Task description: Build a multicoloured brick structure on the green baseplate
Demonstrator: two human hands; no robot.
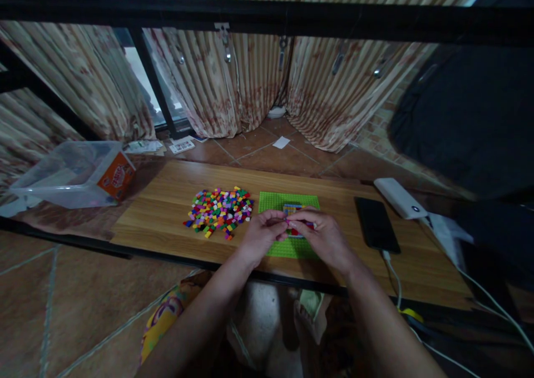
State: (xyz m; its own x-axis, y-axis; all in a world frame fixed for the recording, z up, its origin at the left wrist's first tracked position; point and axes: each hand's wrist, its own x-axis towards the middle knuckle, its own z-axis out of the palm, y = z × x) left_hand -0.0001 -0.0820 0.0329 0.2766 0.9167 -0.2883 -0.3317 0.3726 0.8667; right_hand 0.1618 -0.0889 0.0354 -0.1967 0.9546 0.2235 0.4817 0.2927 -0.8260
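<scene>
Your small brick build (293, 209) sits on the green baseplate (287, 202), both hands meeting over it. Judge it light, rigid and slick, likely to pop apart, so pinch its side walls. Your left hand (264, 234) and right hand (323, 236) pinch something tiny, mostly hidden by fingers. Left of the baseplate lies the loose brick pile (219, 210); right, a phone (376, 223).

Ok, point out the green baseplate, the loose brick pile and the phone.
green baseplate (277, 201), head view, bare far-left corner.
loose brick pile (219, 211), head view, middle of the heap.
phone (376, 224), head view, centre of the dark screen.
</scene>
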